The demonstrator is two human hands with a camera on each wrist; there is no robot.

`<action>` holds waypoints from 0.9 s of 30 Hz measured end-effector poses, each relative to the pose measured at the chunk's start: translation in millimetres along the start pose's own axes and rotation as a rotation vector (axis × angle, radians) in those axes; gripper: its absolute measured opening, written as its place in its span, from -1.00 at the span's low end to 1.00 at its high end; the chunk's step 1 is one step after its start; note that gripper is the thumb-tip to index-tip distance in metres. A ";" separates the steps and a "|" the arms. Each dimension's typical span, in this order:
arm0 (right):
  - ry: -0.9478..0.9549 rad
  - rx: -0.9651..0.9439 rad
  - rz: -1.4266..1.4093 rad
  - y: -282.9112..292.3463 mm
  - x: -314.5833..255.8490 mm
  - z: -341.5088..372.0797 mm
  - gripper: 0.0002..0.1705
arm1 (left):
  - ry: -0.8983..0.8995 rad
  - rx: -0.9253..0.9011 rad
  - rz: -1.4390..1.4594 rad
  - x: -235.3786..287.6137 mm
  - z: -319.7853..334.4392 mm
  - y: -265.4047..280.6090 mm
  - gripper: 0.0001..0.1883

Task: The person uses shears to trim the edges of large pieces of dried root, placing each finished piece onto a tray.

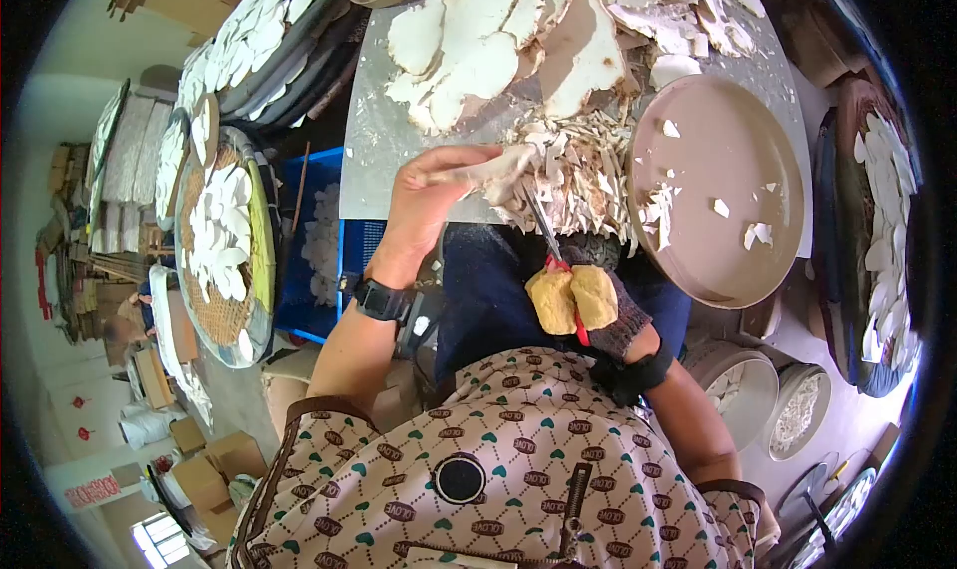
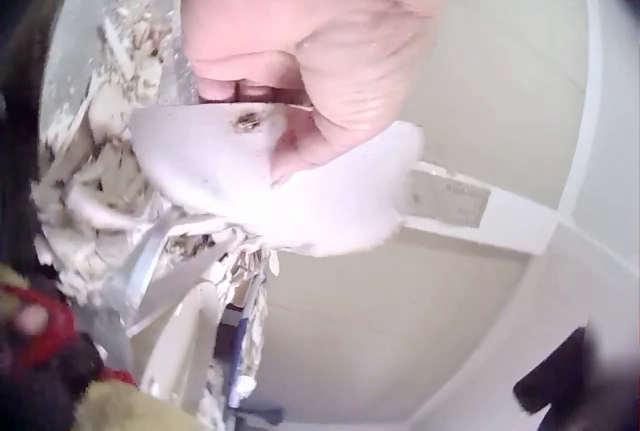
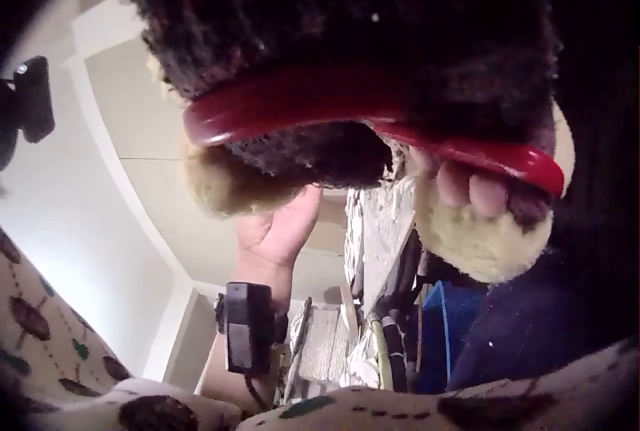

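My left hand (image 1: 424,190) pinches a thin white slice (image 2: 340,196) with a small brown spot near its edge, thumb on its face. My right hand (image 1: 630,322), in a dark knitted fingerless glove, grips scissors (image 1: 543,222). Their red handles (image 3: 290,101) are wrapped in yellow foam padding (image 1: 550,302). The blades point up at the slice, overlapping its lower end in the head view. A heap of thin white and brown-edged trimmings (image 1: 590,195) lies at the table's near edge, just beyond the blades.
Large white slices (image 1: 459,65) cover the far part of the metal table (image 1: 367,170). A round brown tray (image 1: 723,155) with a few scraps sits at right. Beside the table stand a blue crate (image 1: 291,305), a woven tray of slices (image 1: 259,270) and buckets (image 1: 750,394).
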State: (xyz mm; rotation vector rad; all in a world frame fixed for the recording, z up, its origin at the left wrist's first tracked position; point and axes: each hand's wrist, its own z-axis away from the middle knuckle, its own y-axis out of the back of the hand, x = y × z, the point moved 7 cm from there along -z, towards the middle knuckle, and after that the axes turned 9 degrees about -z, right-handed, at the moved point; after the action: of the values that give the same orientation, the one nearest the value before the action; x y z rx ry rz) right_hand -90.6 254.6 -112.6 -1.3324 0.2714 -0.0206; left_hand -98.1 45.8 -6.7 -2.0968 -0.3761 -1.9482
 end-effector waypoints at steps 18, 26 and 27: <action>-0.024 -0.155 -0.404 -32.9 0.8 3.1 -0.71 | -0.389 -0.025 -0.636 28.3 5.8 -11.7 -0.87; 0.135 -0.166 -0.179 -34.6 4.2 7.3 -0.75 | -0.401 -0.050 -0.575 23.3 3.6 -10.7 -0.85; 0.135 -0.180 -0.169 -35.5 3.9 7.5 -0.75 | -0.429 -0.043 -0.589 25.3 4.0 -11.4 -0.85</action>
State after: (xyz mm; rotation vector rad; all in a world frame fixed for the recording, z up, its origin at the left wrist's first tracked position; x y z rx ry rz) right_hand -80.4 252.6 -77.6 -1.5331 0.2785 -0.2335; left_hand -96.5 58.3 18.3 -2.6464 -1.1583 -1.7450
